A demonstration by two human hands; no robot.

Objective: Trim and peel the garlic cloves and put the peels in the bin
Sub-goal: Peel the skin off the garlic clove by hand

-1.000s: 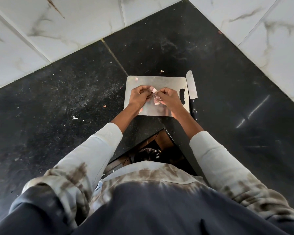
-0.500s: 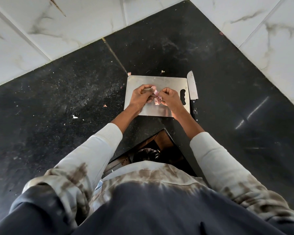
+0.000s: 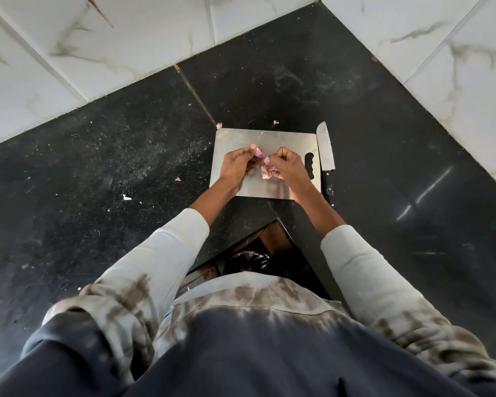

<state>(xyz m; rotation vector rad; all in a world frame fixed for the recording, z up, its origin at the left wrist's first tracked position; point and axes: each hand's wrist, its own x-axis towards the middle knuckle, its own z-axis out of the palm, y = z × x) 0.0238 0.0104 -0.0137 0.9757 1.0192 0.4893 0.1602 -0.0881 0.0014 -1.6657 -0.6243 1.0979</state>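
Note:
Both hands meet over a steel cutting board (image 3: 238, 138) on the black counter. My left hand (image 3: 238, 164) is closed, fingertips pinched toward the middle. My right hand (image 3: 288, 167) is closed too and pinches a garlic clove (image 3: 266, 172) with pinkish papery peel hanging from it. Whether my left fingers touch the clove or only its peel is hidden. A knife (image 3: 325, 149) lies along the board's right edge, blade pointing away from me. The bin (image 3: 249, 260), lined with a dark bag, shows below the counter's edge between my arms.
Small peel scraps lie on the counter: two behind the board (image 3: 275, 122), others to its left (image 3: 126, 198). White marble-tiled walls (image 3: 126, 38) close the corner behind and to the right. The black counter (image 3: 97, 167) stretches wide on both sides.
My hands have drawn slightly apart, and the peel now hangs from the clove at my right fingertips. Board and knife have not moved.

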